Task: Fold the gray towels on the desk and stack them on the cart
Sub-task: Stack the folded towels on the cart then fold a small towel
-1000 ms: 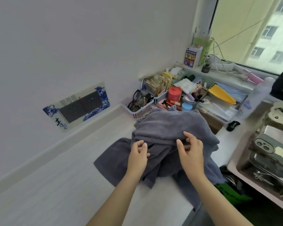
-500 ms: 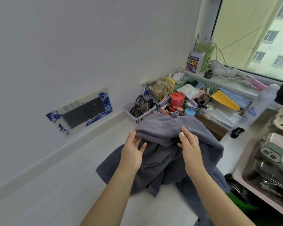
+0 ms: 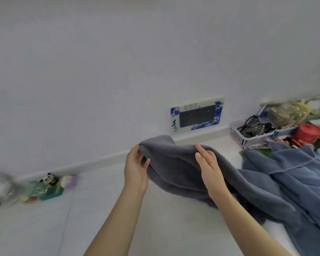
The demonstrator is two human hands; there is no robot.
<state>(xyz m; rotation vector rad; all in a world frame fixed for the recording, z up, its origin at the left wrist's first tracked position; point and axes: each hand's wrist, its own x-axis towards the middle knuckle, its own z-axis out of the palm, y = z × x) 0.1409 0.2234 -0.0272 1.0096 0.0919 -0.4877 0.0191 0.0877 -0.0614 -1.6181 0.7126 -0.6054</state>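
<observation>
A dark gray towel point(image 3: 175, 167) is lifted off the white desk point(image 3: 67, 222) in the middle of the view. My left hand point(image 3: 136, 169) pinches its left upper edge between thumb and fingers. My right hand point(image 3: 209, 169) holds the same upper edge further right, fingers over the cloth. The towel trails down to the right onto a heap of blue-gray towels point(image 3: 292, 183) that lies at the desk's right side. The cart is out of view.
A blue-and-white socket plate point(image 3: 197, 115) sits on the wall behind. At the right back stand a pink basket with glasses point(image 3: 251, 133), a red jar point(image 3: 308, 133) and other clutter. Small figurines point(image 3: 50, 185) and blurred items line the wall at the left.
The view has swung left. Both hands have pulled one dark towel out of the heap and carried it left and up; the window and cart side have left the view.
</observation>
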